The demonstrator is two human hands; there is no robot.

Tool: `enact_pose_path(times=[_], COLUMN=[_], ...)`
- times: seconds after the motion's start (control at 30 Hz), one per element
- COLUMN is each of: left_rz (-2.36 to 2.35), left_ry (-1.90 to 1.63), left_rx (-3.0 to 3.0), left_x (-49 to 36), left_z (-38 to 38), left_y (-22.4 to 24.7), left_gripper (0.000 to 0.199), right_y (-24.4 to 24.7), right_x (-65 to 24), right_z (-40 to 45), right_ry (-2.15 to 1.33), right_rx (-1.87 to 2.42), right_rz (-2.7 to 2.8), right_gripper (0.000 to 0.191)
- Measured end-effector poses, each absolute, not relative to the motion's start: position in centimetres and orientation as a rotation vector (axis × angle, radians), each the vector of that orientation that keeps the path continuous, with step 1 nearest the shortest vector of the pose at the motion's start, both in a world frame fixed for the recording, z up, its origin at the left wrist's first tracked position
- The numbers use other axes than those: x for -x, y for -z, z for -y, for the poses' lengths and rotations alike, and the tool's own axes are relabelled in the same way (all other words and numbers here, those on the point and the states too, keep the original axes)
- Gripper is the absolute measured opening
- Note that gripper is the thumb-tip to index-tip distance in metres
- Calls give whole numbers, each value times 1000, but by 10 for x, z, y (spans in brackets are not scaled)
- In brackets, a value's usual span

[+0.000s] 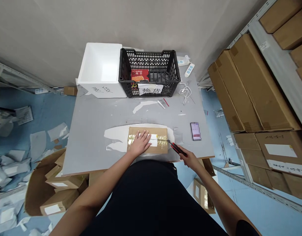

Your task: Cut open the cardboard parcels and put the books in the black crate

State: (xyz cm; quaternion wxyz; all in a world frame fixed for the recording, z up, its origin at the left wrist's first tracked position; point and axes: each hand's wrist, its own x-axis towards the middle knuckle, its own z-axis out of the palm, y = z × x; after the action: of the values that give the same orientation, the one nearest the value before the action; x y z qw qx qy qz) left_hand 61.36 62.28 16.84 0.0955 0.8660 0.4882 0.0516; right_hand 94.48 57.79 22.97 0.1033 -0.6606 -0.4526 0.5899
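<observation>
A taped cardboard box (148, 149) lies flat near the front edge of the table, with a white label (153, 141) on its top. My left hand (140, 143) rests flat on the box, fingers spread over its left half and the label's edge. In my right hand (188, 158) is a black and red box cutter (177, 149). Its tip meets the right end of the box, level with the seam in the shiny tape (162, 140). A dark line runs along that seam from the tip toward the label.
A black plastic crate (151, 90) holding a red book (140, 74) stands at the back beside a white foam box (100, 65). A phone (195, 131) lies to the right. Shelves with cartons (264, 82) flank the table; an open carton (40, 170) sits at lower left.
</observation>
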Motion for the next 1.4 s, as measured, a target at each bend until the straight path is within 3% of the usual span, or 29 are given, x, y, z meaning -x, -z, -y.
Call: enact_pose_path(times=[0.07,0.27,1.1,1.27,1.4], left_rz=[-1349,-1263,-1336,-1328,-1311], left_ry=[-145,-56,-80,-71,-88], left_rx=[-2595,-2596,-2550,-2560,-2571], left_x=[-614,-619,-620,-622,-617], left_z=[-619,-611,-613,-616,-611], left_y=[-172,-177,-169,-171,-177], left_gripper=[56,94,85,88,86], right_y=[-227,-221,-216,-216,-212], right_x=[-943,-941,-943,-951,-937], right_z=[-576,-569,-524,-524,-558], right_ry=[-1698,-1618,-1873,-1642,-1468], right_rx=[1936,1913,1772,1748,1673], right_rz=[1358,1398,1012,860,878], right_gripper=[60,59,72,83,65])
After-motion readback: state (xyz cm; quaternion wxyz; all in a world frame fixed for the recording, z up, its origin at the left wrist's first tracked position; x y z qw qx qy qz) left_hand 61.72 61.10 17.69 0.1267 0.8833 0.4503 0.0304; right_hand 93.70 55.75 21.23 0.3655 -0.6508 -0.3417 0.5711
